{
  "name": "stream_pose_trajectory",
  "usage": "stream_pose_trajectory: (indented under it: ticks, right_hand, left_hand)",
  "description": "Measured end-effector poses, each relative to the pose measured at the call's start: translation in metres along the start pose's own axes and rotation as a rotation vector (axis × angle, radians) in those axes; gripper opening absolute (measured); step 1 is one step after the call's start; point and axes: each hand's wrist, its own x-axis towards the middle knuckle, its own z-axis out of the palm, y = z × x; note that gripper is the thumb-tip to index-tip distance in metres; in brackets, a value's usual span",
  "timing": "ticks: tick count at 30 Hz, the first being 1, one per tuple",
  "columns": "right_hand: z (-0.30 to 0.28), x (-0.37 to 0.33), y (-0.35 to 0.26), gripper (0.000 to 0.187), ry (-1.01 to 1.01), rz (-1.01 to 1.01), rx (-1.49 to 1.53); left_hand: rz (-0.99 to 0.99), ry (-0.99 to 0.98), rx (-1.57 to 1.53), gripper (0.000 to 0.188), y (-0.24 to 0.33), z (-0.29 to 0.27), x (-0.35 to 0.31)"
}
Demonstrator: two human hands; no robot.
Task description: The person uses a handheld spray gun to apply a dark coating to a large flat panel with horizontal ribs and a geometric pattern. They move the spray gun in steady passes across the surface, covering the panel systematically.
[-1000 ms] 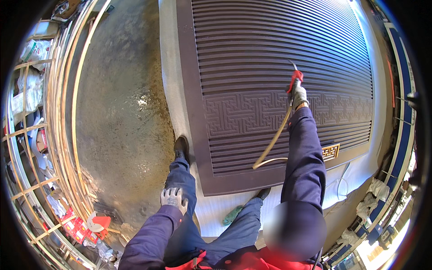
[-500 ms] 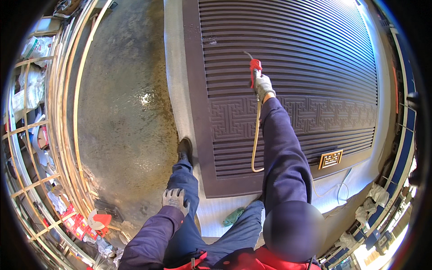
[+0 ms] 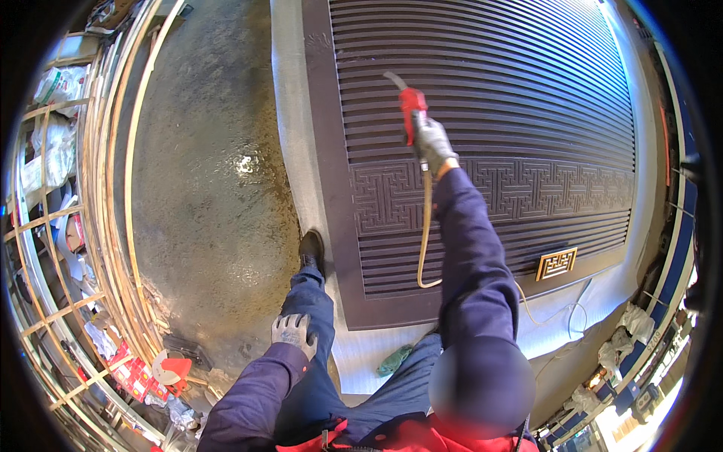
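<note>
In my gloved right hand [image 3: 436, 144] is a red air blow gun [image 3: 413, 107] with a bent nozzle, its handle wrapped by my fingers. A beige hose [image 3: 426, 226] hangs from its lower end and curves along my sleeve. The nozzle is above the slats of a big dark brown louvred panel [image 3: 324, 188], which lies flat and carries a band of fretwork. My gloved left hand [image 3: 294, 334] rests on my left leg near the knee, fingers laid out, holding nothing.
A small gold-framed fretwork piece [image 3: 556, 264] lies on the panel's lower right part. White sheeting [image 3: 351, 361] runs beneath the panel, with a green crumpled thing [image 3: 394, 360] on it. Long wooden strips [image 3: 135, 128] and a rack line the left side. A wet concrete floor [image 3: 211, 196] lies between.
My right hand has swung a little left with the blow gun, whose nozzle now points further up and left. The left hand has stayed on my leg.
</note>
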Motion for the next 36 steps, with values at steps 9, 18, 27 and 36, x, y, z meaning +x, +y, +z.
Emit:
stream_pose_trajectory:
  ticks: [9, 18, 27, 36]
  right_hand:
    - [-0.219, 0.053, 0.029, 0.071, 0.601, 0.320, -0.053]
    - [-0.034, 0.080, 0.019, 0.066, 0.284, 0.121, -0.475]
    - [0.057, 0.052, 0.006, 0.062, 0.117, 0.103, -0.358]
    - [-0.063, 0.048, -0.043, 0.051, 0.595, -0.073, 0.150]
  left_hand:
    - [-0.035, -0.026, -0.061, 0.053, -0.009, -0.004, 0.000]
    - [-0.007, -0.034, -0.051, 0.054, -0.003, -0.013, -0.001]
    - [-0.006, -0.037, -0.033, 0.054, -0.006, -0.006, -0.002]
    - [0.001, -0.023, -0.085, 0.054, -0.018, -0.011, -0.003]
